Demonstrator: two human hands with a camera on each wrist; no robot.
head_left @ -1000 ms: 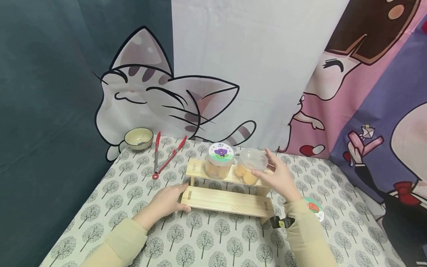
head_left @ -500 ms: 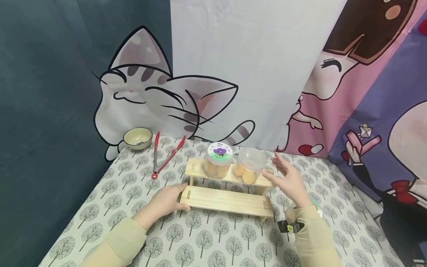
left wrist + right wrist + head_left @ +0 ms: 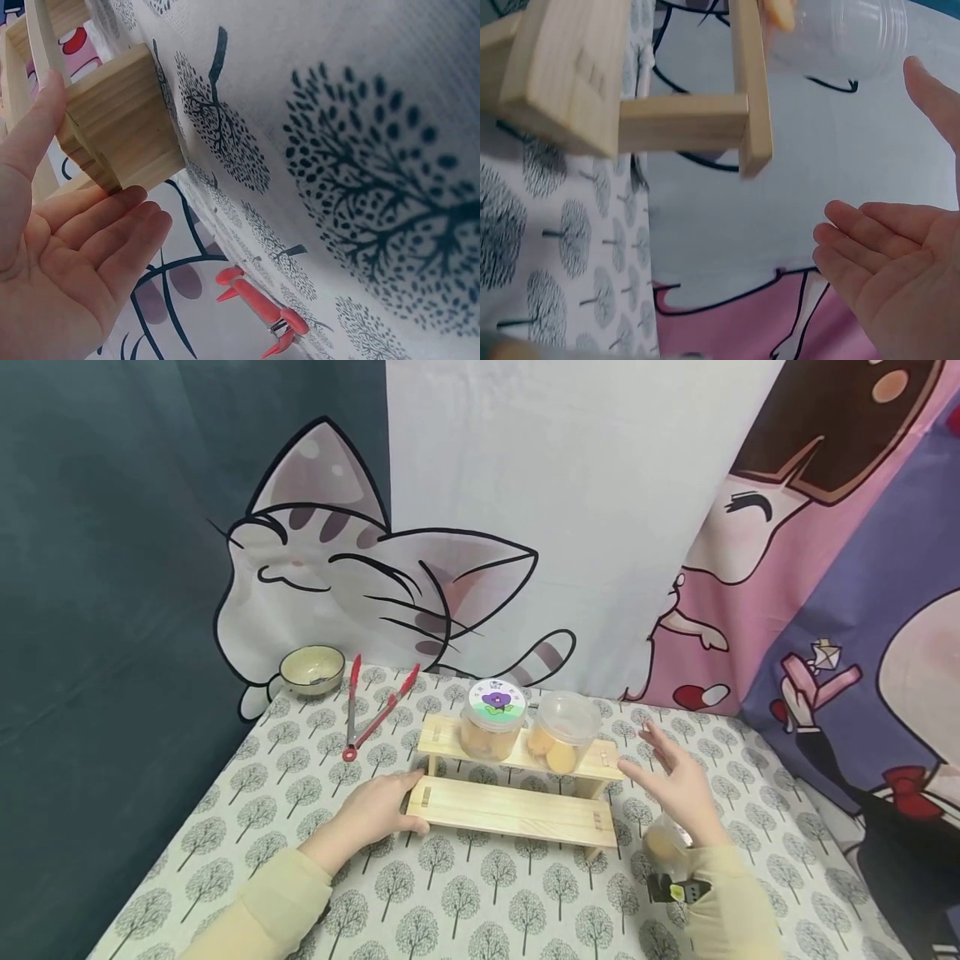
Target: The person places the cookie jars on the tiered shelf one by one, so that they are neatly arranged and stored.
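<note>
A two-step wooden stand is on the table. My left hand grips the left end of its lower step, thumb in front and fingers behind, as the left wrist view shows. On the upper step stand two clear plastic jars: one with a purple-flower lid, the other with orange-yellow pieces inside and a see-through top. To the right of the stand my right hand hovers with fingers extended, holding nothing. In the right wrist view its palm is apart from the clear jar.
Behind my right wrist a further jar with yellowish contents is partly hidden. Red-tipped tongs lie spread at the back left, beside a cream bowl. A patterned cloth covers the table; printed curtains hang behind.
My right hand has let go of the see-through-topped jar and moved right and toward me. The left hand stays on the stand, and both jars on the upper step remain in place.
</note>
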